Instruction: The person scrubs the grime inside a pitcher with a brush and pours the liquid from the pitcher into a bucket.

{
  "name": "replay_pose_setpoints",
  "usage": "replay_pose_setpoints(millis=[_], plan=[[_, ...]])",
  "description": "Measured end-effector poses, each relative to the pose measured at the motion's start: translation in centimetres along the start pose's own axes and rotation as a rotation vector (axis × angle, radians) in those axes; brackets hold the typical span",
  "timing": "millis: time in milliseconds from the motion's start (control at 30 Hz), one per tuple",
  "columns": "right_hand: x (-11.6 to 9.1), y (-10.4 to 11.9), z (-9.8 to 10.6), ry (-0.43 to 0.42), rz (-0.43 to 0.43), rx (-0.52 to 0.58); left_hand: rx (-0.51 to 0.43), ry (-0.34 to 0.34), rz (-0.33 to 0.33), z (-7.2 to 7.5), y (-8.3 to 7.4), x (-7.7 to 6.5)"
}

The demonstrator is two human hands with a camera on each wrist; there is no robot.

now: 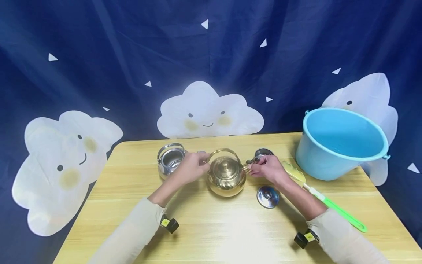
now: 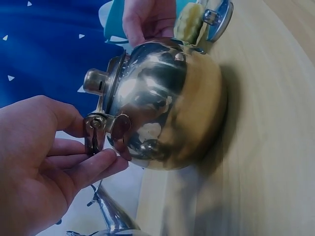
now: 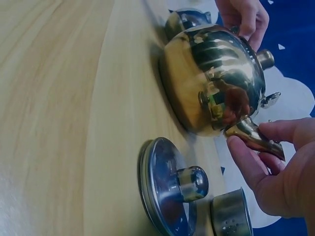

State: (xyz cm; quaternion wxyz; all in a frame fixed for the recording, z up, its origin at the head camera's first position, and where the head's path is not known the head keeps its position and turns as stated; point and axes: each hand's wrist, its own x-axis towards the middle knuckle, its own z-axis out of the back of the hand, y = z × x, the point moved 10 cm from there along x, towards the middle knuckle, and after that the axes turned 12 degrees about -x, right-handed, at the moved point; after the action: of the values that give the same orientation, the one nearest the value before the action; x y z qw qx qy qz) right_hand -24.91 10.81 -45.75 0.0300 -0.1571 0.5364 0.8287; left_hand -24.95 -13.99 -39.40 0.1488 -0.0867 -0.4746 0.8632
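Note:
A shiny gold teapot [image 1: 226, 185] with its lid on is held between both hands in the middle of the table. My left hand [image 1: 193, 167] grips the base of the arched handle [image 2: 95, 133] on the pot's left side, fingers curled around the hinge. On the other side, the thumb and fingers of my right hand [image 1: 268, 168] pinch the spout [image 3: 253, 135]. Left of it, partly behind the left hand, stands a silver teapot [image 1: 165, 169] without a lid. A round silver lid [image 1: 267, 197] with a knob lies just below the right hand.
Behind the right hand is a small perforated metal strainer [image 1: 264, 151]. A sponge brush [image 1: 344, 214] with a green and white handle lies to the right, passing under the right forearm. At the back right stands a light blue bucket [image 1: 324, 161]. A dark blue curtain [image 1: 211, 55] hangs behind the table.

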Motion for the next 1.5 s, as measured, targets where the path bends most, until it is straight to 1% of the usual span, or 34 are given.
replay_pose_setpoints(millis=[67, 200, 300, 433, 800, 933, 1167, 1333, 1500], plan=[[0.0, 0.0, -0.1, -0.005, 0.005, 0.001, -0.002, -0.001, -0.015, 0.1, 0.0, -0.3], [-0.2, 0.1, -0.4, -0.011, 0.010, -0.002, 0.009, -0.013, -0.013, 0.4, 0.0, -0.8], [-0.4, 0.2, -0.8, -0.002, 0.009, 0.018, 0.013, -0.018, 0.000, 0.6, 0.1, -1.0], [-0.6, 0.3, -1.1, 0.009, 0.008, 0.044, 0.024, -0.029, -0.013, 0.7, 0.1, -1.3], [-0.8, 0.6, -1.4, 0.020, 0.019, 0.050, 0.038, -0.035, -0.011, 0.8, 0.3, -1.8], [-0.8, 0.4, -1.4, 0.019, 0.007, 0.039, 0.036, -0.039, -0.005, 0.8, 0.4, -1.8], [-0.7, 0.6, -1.4, 0.049, 0.015, 0.022, 0.037, -0.049, 0.033, 0.9, 0.8, -1.9], [-0.7, 0.5, -1.2, 0.073, -0.001, -0.003, 0.017, -0.049, 0.062, 0.7, 0.9, -2.1], [-0.8, 0.6, -0.9, 0.094, 0.005, -0.075, 0.009, -0.046, 0.080, 0.6, 1.1, -2.4]])
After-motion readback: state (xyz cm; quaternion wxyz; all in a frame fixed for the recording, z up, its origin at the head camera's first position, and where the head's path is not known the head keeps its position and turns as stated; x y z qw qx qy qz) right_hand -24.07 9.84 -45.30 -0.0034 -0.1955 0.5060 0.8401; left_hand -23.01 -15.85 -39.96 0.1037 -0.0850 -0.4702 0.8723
